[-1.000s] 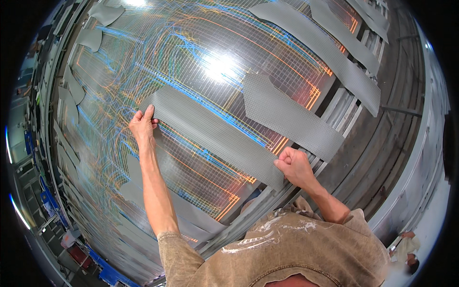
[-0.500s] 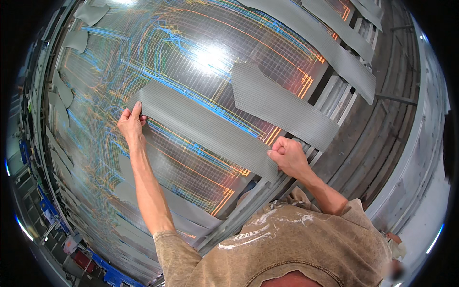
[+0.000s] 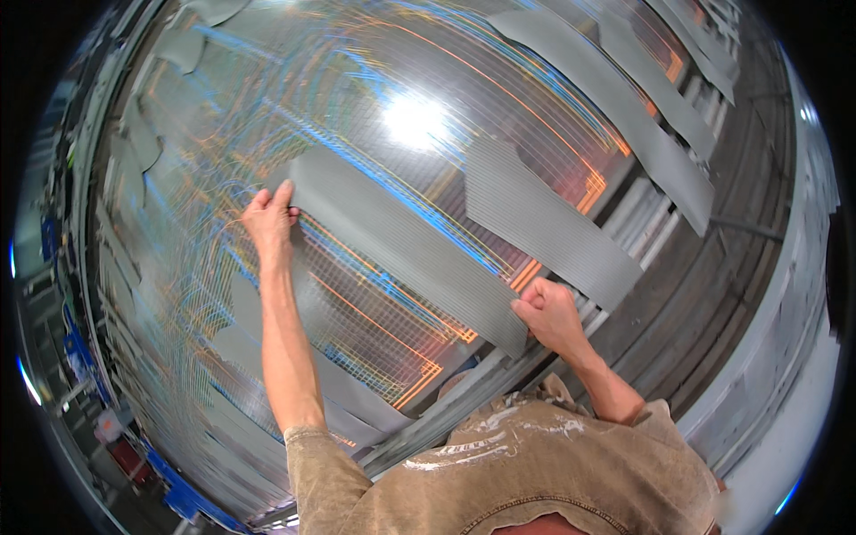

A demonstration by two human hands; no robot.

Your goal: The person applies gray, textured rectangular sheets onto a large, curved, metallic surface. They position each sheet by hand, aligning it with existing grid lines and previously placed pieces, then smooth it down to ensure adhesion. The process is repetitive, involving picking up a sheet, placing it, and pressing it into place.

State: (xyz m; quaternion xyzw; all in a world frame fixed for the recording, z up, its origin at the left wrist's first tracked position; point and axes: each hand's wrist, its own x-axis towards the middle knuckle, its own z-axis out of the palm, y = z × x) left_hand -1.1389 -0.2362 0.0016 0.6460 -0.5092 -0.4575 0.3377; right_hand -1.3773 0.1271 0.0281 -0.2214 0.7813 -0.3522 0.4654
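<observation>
A long grey strip of textured sheet material (image 3: 406, 254) lies slantwise in front of me, on a glossy surface printed with coloured lines and a grid (image 3: 352, 308). My left hand (image 3: 270, 221) is closed at the strip's far left end, thumb on top and fingers curled at its edge. At the near right end, my right hand (image 3: 551, 314) is closed with its fingertips pinching the strip's corner. Beyond it to the right rests a second grey piece (image 3: 548, 227), wider at one end, with its tail reaching over the surface's edge.
More grey strips lie at the upper right (image 3: 615, 98) and lower left (image 3: 352, 383). Smaller grey pieces (image 3: 183, 49) line the far left edge. Metal rails (image 3: 637, 214) run along the near edge. Brown slats (image 3: 713, 259) and a pale wall stand at the right.
The whole view has shifted, so the surface and strips appear farther right and, on the right side, lower. Both hands keep their grip on the same strip's ends.
</observation>
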